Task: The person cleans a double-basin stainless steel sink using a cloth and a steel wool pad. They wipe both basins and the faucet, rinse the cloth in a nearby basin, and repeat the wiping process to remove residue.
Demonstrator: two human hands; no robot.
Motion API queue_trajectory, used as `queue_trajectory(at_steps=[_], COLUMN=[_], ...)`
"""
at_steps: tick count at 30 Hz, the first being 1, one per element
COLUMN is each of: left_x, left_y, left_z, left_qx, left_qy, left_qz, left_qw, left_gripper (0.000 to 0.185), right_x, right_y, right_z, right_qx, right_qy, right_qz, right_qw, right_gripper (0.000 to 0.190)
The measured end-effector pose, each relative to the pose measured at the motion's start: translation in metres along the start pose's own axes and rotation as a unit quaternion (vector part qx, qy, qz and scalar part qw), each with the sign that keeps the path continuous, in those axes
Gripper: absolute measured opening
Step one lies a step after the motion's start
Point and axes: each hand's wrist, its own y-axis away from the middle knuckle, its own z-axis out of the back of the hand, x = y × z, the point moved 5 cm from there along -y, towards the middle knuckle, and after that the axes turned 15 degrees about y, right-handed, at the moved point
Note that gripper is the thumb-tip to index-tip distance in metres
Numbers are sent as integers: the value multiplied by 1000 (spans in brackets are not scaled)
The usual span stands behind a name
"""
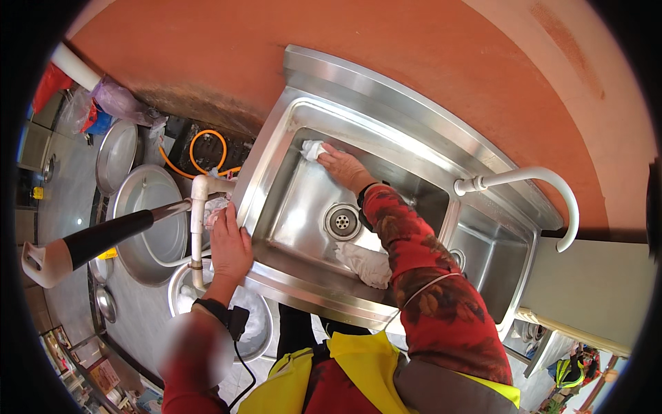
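My right hand [342,166] presses a crumpled white cloth [313,150] against the back left corner of the large basin of a stainless steel sink [305,196]. Below the drain strainer [342,222], a second pale, wet cloth [366,265] lies in the basin near its front wall. My left hand [228,247] rests against the sink's left outer edge, beside a white plastic pipe [197,217]. Another pale cloth [214,207] shows just above its fingertips; whether the hand grips it is unclear. A white curved faucet [543,173] rises between the large and small basins.
A black-handled pole [111,237] juts out left of the pipe. Metal basins [150,227] and a coiled orange hose [208,133] lie at the left. A pale counter [584,290] adjoins the sink's right side. A person in a yellow vest [570,372] is far off, lower right.
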Motion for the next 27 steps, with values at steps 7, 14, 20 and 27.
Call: queue_trajectory(at_steps=[7,14,20,27], left_x=[1,1,0,0], left_y=[0,1,-1,-1], left_z=[-1,-1,-1,-1], left_qx=[-11,-13,2,-2], left_qy=[-23,6,3,-9], left_qz=[-24,-16,-8,-34], left_qw=[999,1000,1000,999], left_gripper=[64,65,65,65], right_x=[29,21,25,88], right_y=[94,223,206,46], right_z=[-13,-22,-23,-67], right_qx=[106,387,132,-140], right_qy=[-128,-239,-506,-648], right_qz=[-56,-204,-715,-729], right_qw=[985,867,465,-173], right_gripper=[23,23,45,35])
